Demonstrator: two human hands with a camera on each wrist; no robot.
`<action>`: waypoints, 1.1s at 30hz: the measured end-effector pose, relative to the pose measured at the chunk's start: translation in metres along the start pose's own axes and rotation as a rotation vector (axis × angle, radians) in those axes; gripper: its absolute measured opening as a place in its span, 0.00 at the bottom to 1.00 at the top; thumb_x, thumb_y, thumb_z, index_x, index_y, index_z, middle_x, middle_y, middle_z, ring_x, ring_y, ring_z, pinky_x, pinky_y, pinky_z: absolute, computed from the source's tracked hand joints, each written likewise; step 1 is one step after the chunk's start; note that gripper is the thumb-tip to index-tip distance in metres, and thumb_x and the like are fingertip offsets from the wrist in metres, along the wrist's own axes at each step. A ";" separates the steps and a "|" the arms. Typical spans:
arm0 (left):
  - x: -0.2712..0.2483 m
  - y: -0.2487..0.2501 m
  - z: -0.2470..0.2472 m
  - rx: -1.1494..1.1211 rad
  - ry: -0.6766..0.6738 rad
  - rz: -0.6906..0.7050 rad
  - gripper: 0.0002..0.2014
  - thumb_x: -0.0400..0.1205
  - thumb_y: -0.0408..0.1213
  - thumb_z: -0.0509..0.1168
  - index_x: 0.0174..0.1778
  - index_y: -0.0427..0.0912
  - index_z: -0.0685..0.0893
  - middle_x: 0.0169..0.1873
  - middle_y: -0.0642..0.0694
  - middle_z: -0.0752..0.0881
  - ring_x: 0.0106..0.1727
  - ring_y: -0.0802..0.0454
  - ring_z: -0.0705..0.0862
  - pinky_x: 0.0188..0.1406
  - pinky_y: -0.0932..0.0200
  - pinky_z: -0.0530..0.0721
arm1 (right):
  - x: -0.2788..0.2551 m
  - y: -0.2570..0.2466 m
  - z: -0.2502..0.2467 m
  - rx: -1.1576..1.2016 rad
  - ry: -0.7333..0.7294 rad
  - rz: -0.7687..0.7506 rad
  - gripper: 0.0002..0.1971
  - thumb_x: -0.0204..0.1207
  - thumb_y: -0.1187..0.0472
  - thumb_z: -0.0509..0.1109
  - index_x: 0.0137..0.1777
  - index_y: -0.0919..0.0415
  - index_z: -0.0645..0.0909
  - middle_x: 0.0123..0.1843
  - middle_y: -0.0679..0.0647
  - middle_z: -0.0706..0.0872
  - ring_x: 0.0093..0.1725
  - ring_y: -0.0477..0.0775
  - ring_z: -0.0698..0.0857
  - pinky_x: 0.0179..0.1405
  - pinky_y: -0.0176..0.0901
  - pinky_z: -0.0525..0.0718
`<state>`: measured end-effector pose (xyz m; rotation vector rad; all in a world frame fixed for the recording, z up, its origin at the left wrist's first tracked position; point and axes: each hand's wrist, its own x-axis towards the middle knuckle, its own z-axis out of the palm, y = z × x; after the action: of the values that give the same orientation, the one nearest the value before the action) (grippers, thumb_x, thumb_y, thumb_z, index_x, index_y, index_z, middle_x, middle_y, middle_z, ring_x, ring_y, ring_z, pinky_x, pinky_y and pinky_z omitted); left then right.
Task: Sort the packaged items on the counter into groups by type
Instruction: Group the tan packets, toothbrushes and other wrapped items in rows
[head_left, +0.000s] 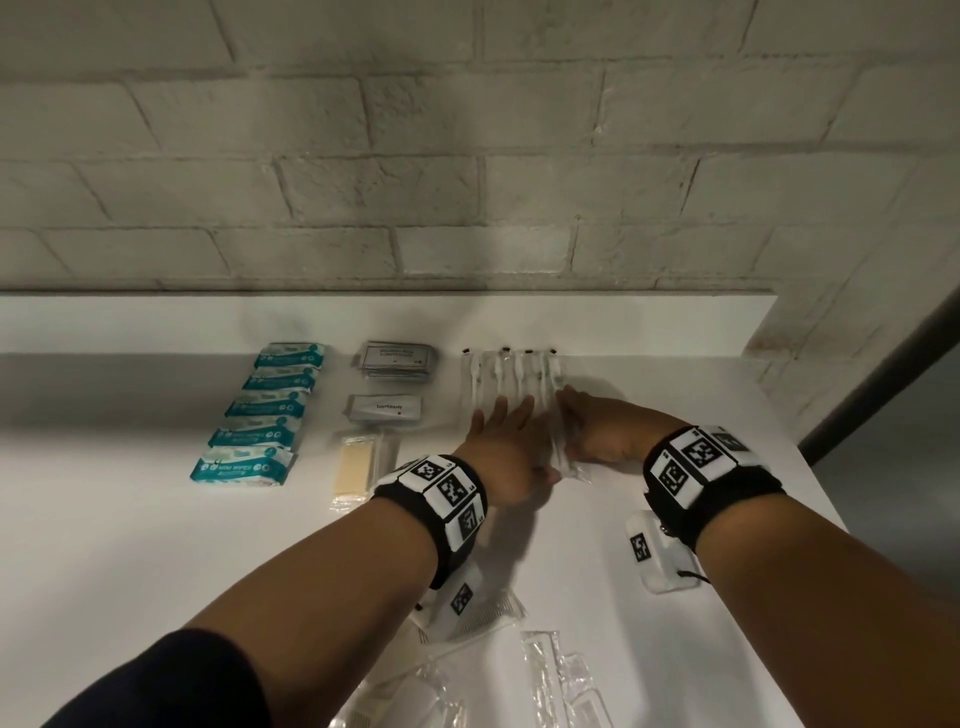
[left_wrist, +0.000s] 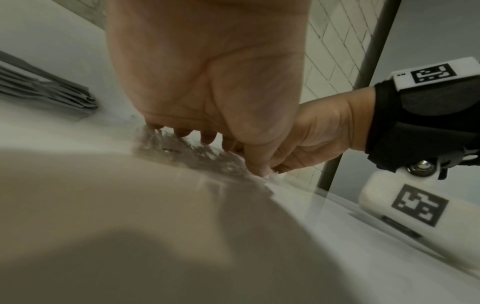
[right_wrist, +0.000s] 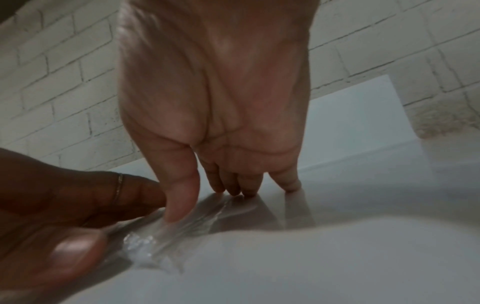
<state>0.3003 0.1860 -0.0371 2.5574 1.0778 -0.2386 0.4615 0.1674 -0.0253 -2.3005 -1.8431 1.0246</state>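
Several toothbrushes in clear wrappers (head_left: 511, 371) lie side by side at the back of the white counter (head_left: 156, 545). My left hand (head_left: 498, 431) lies flat on their near ends, fingers straight. My right hand (head_left: 592, 423) rests just right of it, fingers spread on the counter. Between the two hands lies the rightmost clear toothbrush packet (head_left: 561, 452). In the right wrist view my right hand (right_wrist: 215, 102) presses its thumb on this packet (right_wrist: 182, 224), with my left hand (right_wrist: 64, 205) beside it. The left wrist view shows my left hand (left_wrist: 207, 82) over the wrappers (left_wrist: 202, 156).
A column of teal wipe packs (head_left: 260, 410) lies at the left. Beside it are a grey sachet stack (head_left: 397, 361), toothpaste sachets (head_left: 384, 408) and a beige item in a clear bag (head_left: 358, 465). Loose clear packets (head_left: 550, 675) lie near me. A brick wall (head_left: 467, 156) stands behind.
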 end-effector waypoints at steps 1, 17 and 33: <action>0.000 0.000 -0.001 0.005 -0.006 0.000 0.39 0.83 0.54 0.59 0.85 0.48 0.47 0.85 0.43 0.45 0.85 0.35 0.43 0.80 0.35 0.45 | 0.000 -0.001 0.001 -0.001 -0.001 -0.003 0.45 0.75 0.54 0.72 0.85 0.59 0.48 0.85 0.56 0.57 0.82 0.57 0.62 0.80 0.51 0.64; -0.011 -0.001 -0.005 -0.013 0.192 0.037 0.38 0.81 0.51 0.63 0.85 0.48 0.52 0.85 0.42 0.48 0.85 0.37 0.48 0.82 0.40 0.50 | -0.034 0.003 -0.008 0.153 0.163 0.071 0.36 0.84 0.65 0.53 0.85 0.50 0.37 0.82 0.63 0.63 0.71 0.63 0.76 0.66 0.45 0.73; -0.158 -0.005 0.014 0.057 -0.135 -0.112 0.24 0.72 0.53 0.73 0.61 0.49 0.77 0.57 0.50 0.79 0.54 0.49 0.80 0.50 0.55 0.79 | -0.205 -0.024 0.096 -0.484 0.028 -0.576 0.21 0.75 0.64 0.66 0.65 0.43 0.78 0.64 0.45 0.74 0.61 0.53 0.76 0.57 0.46 0.77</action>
<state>0.1866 0.0798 -0.0057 2.4915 1.1797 -0.4699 0.3753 -0.0409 0.0057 -1.7249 -2.7329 0.4997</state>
